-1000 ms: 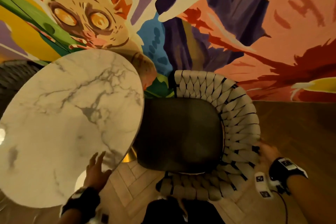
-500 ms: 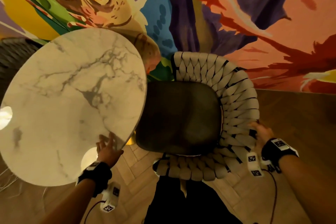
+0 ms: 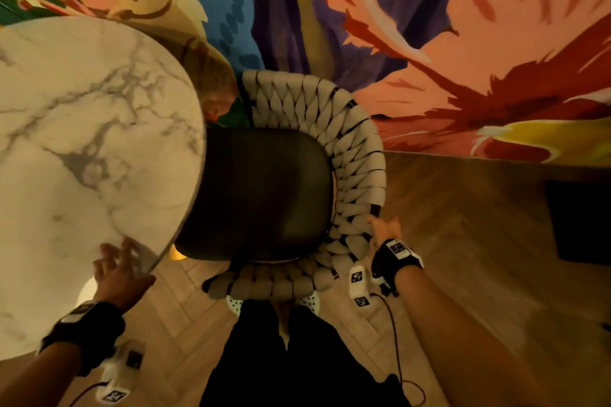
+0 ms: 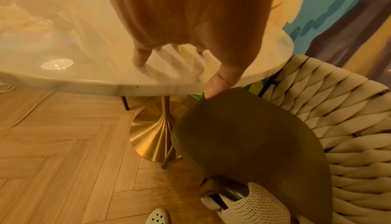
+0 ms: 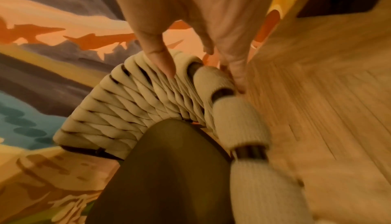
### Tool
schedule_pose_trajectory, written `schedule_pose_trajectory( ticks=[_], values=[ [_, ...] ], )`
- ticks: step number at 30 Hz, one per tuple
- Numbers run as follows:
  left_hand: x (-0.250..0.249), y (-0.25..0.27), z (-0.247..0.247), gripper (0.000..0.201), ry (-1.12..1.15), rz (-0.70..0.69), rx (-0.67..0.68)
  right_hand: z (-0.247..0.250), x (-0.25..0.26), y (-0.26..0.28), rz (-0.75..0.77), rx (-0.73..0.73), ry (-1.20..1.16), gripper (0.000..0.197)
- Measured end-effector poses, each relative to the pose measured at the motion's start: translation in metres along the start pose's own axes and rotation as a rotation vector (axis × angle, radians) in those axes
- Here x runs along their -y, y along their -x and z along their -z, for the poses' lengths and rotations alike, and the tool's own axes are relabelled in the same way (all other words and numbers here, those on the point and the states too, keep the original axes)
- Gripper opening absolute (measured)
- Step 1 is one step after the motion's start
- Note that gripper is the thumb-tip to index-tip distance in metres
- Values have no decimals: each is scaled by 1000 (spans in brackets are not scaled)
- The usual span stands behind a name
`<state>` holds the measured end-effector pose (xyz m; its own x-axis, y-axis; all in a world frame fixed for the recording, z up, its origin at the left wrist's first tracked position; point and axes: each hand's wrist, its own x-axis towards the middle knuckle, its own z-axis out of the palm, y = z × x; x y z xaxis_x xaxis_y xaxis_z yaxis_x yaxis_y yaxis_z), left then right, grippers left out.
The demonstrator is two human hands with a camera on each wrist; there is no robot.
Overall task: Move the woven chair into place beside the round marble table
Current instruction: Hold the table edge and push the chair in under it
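From head we look steeply down on marble table at left and woven chair at centre, mural wall far; left wrist view sits close above table edge, facing down and right toward chair seat; right wrist view hangs just over chair's woven rim, blurred; all three share chair.
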<state>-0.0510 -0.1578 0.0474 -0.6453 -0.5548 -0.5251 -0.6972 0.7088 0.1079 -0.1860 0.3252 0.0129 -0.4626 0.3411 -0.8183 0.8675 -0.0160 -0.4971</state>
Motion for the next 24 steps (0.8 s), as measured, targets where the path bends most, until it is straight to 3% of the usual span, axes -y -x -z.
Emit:
schedule_pose_trajectory(
  ticks=[2, 5, 7, 11, 14, 19, 24],
  values=[
    [-1, 2, -2, 103, -27, -2, 9, -3, -31, 5, -164, 35, 75, 75],
    [0, -1, -4, 108, -46, 13, 34, -20, -83, 15, -353, 272, 8, 63],
    [0, -1, -4, 110, -57, 9, 70, -35, -103, 24, -383, 322, -38, 61],
    [0, 4, 1, 112, -61, 16, 106, -53, -103, 29, -361, 276, -193, 25],
    [-2, 5, 6, 113, -67, 8, 117, -52, -100, 32, -324, 248, -180, 46],
    [-8, 14, 13, 107, -9, 31, 126, -49, -117, 47, -338, 301, -187, 36],
    [-13, 17, 17, 106, -18, 13, 118, -45, -126, 48, -331, 307, -153, 49]
  ],
)
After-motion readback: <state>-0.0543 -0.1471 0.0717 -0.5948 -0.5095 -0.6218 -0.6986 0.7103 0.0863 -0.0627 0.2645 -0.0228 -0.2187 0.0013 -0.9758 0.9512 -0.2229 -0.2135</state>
